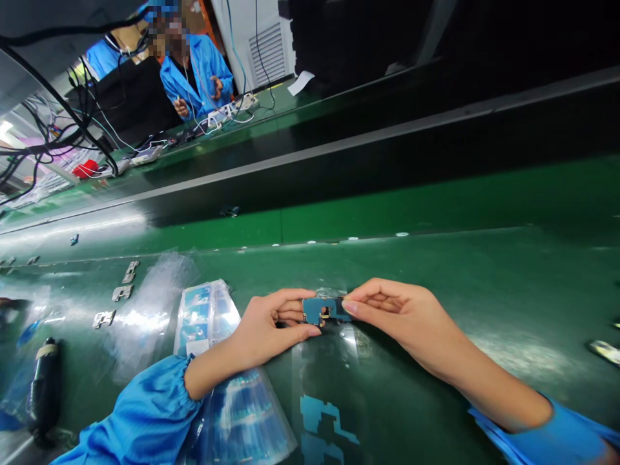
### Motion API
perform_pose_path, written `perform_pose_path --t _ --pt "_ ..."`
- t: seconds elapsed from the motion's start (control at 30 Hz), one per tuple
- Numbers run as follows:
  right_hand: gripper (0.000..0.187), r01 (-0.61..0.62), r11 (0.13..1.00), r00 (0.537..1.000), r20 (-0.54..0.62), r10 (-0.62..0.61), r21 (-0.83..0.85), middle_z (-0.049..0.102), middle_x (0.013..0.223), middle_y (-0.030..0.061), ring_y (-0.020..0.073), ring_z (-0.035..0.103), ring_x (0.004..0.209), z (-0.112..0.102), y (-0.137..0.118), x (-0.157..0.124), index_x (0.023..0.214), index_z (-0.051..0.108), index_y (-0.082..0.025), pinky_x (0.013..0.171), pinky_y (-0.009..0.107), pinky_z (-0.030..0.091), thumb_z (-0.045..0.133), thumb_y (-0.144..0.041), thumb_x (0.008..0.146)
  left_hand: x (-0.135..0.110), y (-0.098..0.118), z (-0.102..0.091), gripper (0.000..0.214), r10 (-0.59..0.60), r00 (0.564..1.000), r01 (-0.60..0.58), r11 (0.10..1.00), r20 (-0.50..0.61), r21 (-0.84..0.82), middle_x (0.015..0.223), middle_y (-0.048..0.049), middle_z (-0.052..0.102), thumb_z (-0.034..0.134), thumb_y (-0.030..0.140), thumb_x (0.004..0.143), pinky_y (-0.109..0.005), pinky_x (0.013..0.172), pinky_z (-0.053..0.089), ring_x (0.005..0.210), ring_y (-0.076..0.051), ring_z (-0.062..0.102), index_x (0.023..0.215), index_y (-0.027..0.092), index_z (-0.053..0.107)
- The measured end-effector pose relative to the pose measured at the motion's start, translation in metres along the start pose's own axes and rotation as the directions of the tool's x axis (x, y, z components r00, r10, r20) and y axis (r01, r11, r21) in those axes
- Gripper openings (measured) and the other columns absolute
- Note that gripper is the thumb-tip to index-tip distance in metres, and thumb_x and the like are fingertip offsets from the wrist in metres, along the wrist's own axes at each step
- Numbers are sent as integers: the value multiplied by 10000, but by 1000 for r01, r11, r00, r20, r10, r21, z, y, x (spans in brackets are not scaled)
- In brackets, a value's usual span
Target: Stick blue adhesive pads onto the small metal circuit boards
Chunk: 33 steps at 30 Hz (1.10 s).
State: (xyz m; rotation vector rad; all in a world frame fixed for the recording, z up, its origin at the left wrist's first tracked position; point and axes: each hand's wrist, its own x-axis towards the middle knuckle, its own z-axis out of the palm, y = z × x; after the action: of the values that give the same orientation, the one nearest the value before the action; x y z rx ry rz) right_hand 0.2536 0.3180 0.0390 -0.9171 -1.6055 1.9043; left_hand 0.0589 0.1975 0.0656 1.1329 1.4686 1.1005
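No legible text anywhere. White label (197, 347) on clear plastic bag (225, 316): too blurred to read. Blue-filmed part (314, 310): no readable marks.

- Here we go, the left hand (271, 316) and right hand (397, 316) pinch a small flat blue-and-metal part (322, 310) between them, fingertips on both ends!
- Right beneath it, a clear plastic sheet with blue cut-out film (324, 413) lies on the green tabletop (484, 271).
- Just left of the left hand, a clear bag of blue-filmed pieces (206, 316)!
- Further left, small metal brackets (121, 292) sit in a row, and a black cylinder (44, 387) lies beside them.
- Across the way, a co-worker in a blue smock (196, 81) stands behind a white power strip (227, 111) and tangled cables (92, 129)!
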Motion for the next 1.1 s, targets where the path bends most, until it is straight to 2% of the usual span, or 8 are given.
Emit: perform_pose_path --t 0.57,1.1 --pt "355 15 999 1000 -14 -16 -39 767 760 77 215 712 701 1 0 0 740 747 -202 660 332 579 813 -549 711 0 3 2 469 8 1000 -7 999 -9 41 997 -88 804 833 233 751 -388 869 651 908 -258 780 1190 163 683" --pt "387 -1 999 1000 -24 -1 -53 760 739 78 224 712 693 2 -4 -1 726 743 -202 647 341 580 812 -581 691 1 1 2 479 7 1000 -7 1000 -4 10 1057 -92 795 837 205 745 -375 912 642 950 -251 773 1192 157 674"
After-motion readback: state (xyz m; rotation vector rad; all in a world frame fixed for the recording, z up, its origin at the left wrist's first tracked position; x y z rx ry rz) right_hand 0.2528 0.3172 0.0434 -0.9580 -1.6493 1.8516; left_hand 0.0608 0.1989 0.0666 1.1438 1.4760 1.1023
